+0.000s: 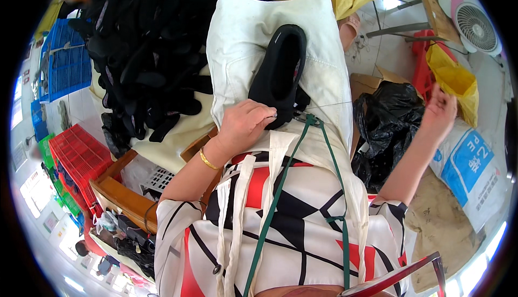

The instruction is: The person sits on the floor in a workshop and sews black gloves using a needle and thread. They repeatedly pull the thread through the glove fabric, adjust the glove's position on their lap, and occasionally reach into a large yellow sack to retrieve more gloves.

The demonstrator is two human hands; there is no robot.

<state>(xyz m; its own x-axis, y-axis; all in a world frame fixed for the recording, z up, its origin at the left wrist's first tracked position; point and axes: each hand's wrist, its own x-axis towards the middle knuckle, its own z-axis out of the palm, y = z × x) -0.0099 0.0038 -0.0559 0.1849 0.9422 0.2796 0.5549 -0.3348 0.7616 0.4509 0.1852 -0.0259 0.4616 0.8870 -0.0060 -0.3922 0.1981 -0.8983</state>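
Note:
A black cloth shoe point(278, 70) lies on the white cloth point(232, 38) over my lap, its opening facing up. My left hand point(245, 125) is closed on the near end of the shoe, thumb and fingers pinching the fabric. From that end a thin dark thread point(334, 104) runs off to the right. My right hand point(441, 112) is raised far out to the right, its fingertips drawn together; what they hold is too small to make out. Beside the shoe, small dark scissors point(310, 120) hang on a green cord point(280, 189) around my neck.
A large heap of black shoe pieces point(145, 54) covers the table at left. Red point(81, 154) and blue crates point(67, 62) stand beyond it. At right are a black plastic bag point(386, 119), a yellow bag point(456, 78), a white-and-blue sack point(472, 173) and a fan point(475, 24).

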